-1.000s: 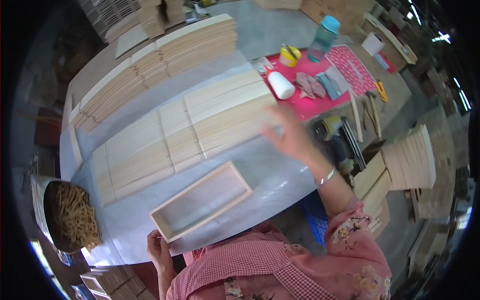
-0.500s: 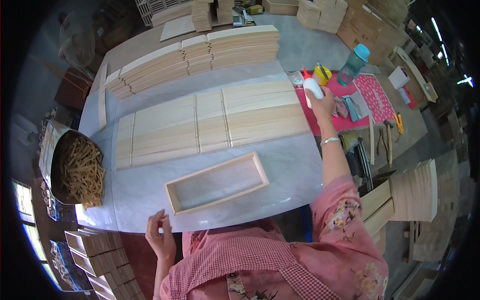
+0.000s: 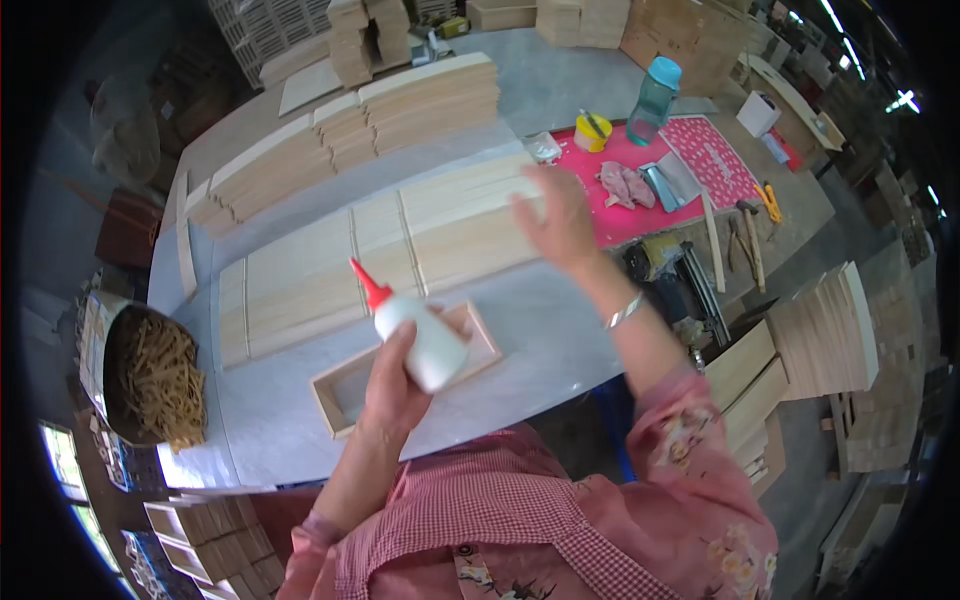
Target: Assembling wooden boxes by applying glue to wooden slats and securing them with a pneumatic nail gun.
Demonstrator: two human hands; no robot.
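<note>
A white squeeze glue bottle (image 3: 425, 345) with a red pointed nozzle is gripped in my left hand (image 3: 395, 385), its tip slanting up and to the left. Beneath it, a shallow rectangular wooden frame (image 3: 345, 400) lies on the table, partly covered by bottle and hand. My right hand (image 3: 560, 220) holds nothing; its fingers are spread and somewhat smeared by motion over the right end of the pale wooden boards (image 3: 300, 270). Those boards lie side by side in a flat row beyond the frame.
Stacked wooden boards (image 3: 420, 105) stand farther back. At the right, a pink mat (image 3: 610, 220) bears a yellow tub (image 3: 592, 132), a teal bottle (image 3: 650, 105) and a crumpled pink cloth (image 3: 626, 186). A container of tan strips (image 3: 165, 375) sits at the left edge.
The glue bottle has come from the pink mat, in my right hand, to my left hand above the frame. My right hand has released it and moved left.
</note>
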